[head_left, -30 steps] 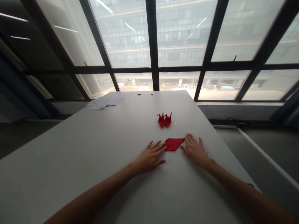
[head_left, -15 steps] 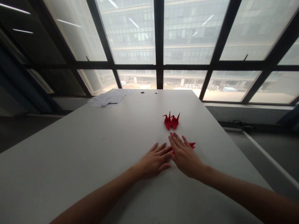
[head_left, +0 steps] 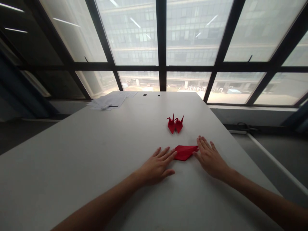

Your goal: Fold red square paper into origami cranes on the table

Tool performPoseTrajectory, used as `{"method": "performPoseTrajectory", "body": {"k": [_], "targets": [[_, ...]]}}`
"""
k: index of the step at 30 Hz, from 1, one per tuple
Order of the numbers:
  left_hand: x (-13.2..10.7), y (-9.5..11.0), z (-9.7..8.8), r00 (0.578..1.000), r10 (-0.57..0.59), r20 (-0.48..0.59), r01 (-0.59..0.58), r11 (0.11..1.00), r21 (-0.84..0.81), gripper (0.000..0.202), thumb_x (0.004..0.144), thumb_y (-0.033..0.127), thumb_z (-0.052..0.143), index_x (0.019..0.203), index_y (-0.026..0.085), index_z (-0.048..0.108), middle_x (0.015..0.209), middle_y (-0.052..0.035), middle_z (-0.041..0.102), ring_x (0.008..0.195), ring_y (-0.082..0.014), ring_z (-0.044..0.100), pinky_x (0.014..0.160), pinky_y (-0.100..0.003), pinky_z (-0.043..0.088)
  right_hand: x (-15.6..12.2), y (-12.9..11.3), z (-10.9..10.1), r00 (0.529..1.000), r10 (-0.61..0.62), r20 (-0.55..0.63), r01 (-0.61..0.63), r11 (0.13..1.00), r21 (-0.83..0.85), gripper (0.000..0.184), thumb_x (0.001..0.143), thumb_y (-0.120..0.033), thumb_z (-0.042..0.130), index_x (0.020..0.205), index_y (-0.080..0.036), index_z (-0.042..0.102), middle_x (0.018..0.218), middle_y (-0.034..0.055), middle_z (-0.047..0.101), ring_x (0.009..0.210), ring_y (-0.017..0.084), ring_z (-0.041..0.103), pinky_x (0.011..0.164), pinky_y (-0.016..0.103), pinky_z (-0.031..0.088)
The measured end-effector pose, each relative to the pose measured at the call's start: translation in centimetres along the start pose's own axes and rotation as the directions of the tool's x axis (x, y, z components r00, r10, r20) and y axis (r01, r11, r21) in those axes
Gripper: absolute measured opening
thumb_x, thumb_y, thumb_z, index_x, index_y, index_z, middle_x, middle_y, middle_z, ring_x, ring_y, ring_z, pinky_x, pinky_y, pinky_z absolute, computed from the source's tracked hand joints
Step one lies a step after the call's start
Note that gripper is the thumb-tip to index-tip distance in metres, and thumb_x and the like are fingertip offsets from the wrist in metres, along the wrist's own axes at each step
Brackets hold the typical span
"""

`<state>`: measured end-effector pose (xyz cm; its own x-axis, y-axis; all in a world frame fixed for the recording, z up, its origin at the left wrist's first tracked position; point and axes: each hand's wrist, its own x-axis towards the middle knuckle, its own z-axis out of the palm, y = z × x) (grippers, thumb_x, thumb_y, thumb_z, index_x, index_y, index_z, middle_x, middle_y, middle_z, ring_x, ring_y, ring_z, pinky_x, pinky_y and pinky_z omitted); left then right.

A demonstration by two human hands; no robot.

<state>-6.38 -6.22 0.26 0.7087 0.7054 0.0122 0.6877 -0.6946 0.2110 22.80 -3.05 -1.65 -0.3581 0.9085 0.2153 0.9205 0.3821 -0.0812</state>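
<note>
A red paper folded into a flat triangle (head_left: 184,152) lies on the white table (head_left: 96,154) between my hands. My left hand (head_left: 157,165) rests flat, fingers spread, its fingertips touching the paper's left corner. Flat on the table too, my right hand (head_left: 209,157) has its fingers stretched out against the paper's right tip. Just beyond the triangle stand two finished red paper cranes (head_left: 175,123), side by side and upright.
A loose pile of white sheets (head_left: 108,101) with a dark pen lies at the table's far left corner. Two small round holes (head_left: 144,95) sit near the far edge. Large windows rise behind the table; floor drops off on the right.
My right hand, which lay over the folded paper half a second ago, has slid right off it to the right tip. The left hand has stayed put.
</note>
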Motion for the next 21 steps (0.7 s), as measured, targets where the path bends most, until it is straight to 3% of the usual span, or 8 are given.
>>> {"method": "performPoseTrajectory", "body": {"k": [3,7,12,16,21], "targets": [[0.0,0.0,0.0,1.0,0.011,0.02,-0.012,0.999,0.031,0.07,0.099,0.063,0.025,0.158,0.03,0.006,0.164,-0.0033,0.011,0.152,-0.0256,0.005,0.122,-0.051,0.007,0.8,-2.9,-0.9,0.986,-0.109,-0.124,0.115,0.993,0.038,0.058,0.103,-0.038,0.022,0.153,-0.008,0.028,0.16,0.0144,0.026,0.15,0.023,0.016,0.121,0.051,0.017],[0.0,0.0,0.3,1.0,0.005,0.014,-0.005,0.999,0.054,0.069,0.099,0.062,0.026,0.157,0.031,0.005,0.164,-0.0025,0.011,0.152,-0.0255,0.005,0.122,-0.051,0.008,1.0,-6.5,-0.5,0.966,-0.239,-0.1,0.249,0.964,0.094,0.054,0.102,-0.034,0.031,0.149,-0.008,0.038,0.158,0.0143,0.031,0.15,0.025,0.019,0.122,0.05,0.015],[0.0,-0.2,0.5,0.999,0.004,-0.044,-0.001,0.997,0.078,0.067,0.1,0.058,0.031,0.157,0.031,0.008,0.164,-0.0017,0.014,0.152,-0.0247,0.005,0.122,-0.049,0.012,0.7,-7.4,1.0,0.983,-0.183,0.008,0.178,0.963,0.203,0.057,0.101,-0.039,0.034,0.149,-0.008,0.038,0.157,0.0148,0.033,0.147,0.026,0.026,0.12,0.049,0.023],[0.0,-0.5,0.7,0.996,0.007,-0.092,0.002,0.995,0.1,0.064,0.101,0.053,0.034,0.157,0.03,0.014,0.164,-0.0025,0.015,0.152,-0.0246,0.006,0.122,-0.049,0.016,0.8,-7.1,1.0,0.989,-0.15,0.012,0.143,0.959,0.243,0.06,0.1,-0.042,0.036,0.15,-0.008,0.035,0.158,0.015,0.03,0.148,0.026,0.023,0.121,0.047,0.02],[1.3,0.3,1.3,0.986,-0.005,-0.167,0.027,0.991,0.133,0.059,0.103,0.04,0.034,0.157,0.02,0.017,0.162,-0.0086,0.022,0.151,-0.0221,0.017,0.123,-0.045,0.019,0.9,-7.4,0.7,0.996,-0.087,-0.006,0.086,0.965,0.249,0.061,0.1,-0.04,0.037,0.15,-0.006,0.034,0.158,0.0181,0.029,0.148,0.028,0.023,0.121,0.048,0.018]]}}
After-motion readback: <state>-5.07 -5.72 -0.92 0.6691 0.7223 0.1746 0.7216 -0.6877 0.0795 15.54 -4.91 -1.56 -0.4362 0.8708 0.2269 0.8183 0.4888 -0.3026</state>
